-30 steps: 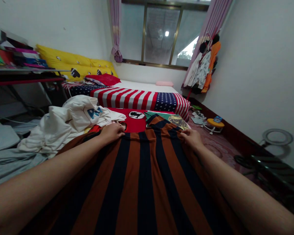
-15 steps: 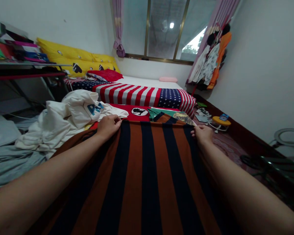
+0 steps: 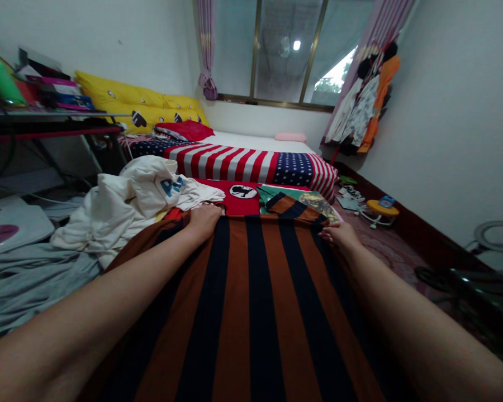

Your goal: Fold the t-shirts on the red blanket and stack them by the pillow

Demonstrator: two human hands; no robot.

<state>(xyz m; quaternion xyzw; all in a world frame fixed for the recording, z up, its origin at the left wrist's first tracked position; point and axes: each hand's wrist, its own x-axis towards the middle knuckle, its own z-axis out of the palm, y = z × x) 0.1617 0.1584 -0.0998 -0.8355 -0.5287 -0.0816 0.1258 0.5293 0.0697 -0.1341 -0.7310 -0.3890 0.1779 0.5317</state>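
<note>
A garment with broad brown and dark navy stripes (image 3: 260, 290) lies spread over the bed in front of me. My left hand (image 3: 203, 219) grips its far edge on the left, fingers curled over the cloth. On the right, my right hand (image 3: 339, 234) pinches the same far edge. A striped sleeve or flap (image 3: 291, 205) sticks out beyond that edge between the hands. Just past it lie a red shirt with a round white-and-black badge (image 3: 243, 192) and a green printed garment (image 3: 305, 200).
A heap of white clothes (image 3: 129, 204) sits to the left, grey cloth (image 3: 20, 279) nearer me. A stars-and-stripes cover (image 3: 251, 162) and yellow pillows (image 3: 126, 103) lie further back. A cluttered shelf (image 3: 37, 111) stands left; hanging clothes (image 3: 366, 109) and a small yellow stool (image 3: 381, 209) right.
Both hands have stayed on the garment's far edge, which now lies straighter across. The left hand shifted slightly right and lower, and the view has swung a little to the left.
</note>
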